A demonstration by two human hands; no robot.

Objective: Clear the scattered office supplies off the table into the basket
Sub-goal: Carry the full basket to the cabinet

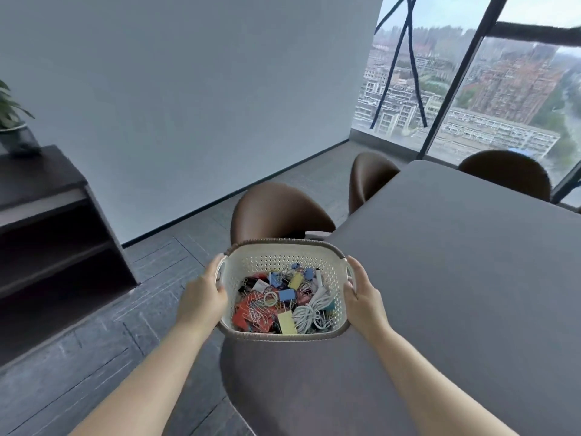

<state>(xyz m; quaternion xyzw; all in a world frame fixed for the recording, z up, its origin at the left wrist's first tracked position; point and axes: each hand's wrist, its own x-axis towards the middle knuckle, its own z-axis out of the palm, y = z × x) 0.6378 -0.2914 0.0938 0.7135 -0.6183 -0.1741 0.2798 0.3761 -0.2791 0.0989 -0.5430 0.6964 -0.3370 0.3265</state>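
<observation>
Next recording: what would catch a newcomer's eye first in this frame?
The white perforated basket at the dark table's left edge draws the eye first, gripped at its handles by the left hand and right hand. It is heaped with colourful binder clips, paper clips and a coiled white cable. Next comes the big window at upper right, looking down on city buildings.

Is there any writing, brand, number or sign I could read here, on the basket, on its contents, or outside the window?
No readable text anywhere in this view.
Basket: no brand or label shows on its rim or walls.
White slip among the clips: too small and blurred to tell if it bears print.
Buildings outside: no legible signs.
</observation>
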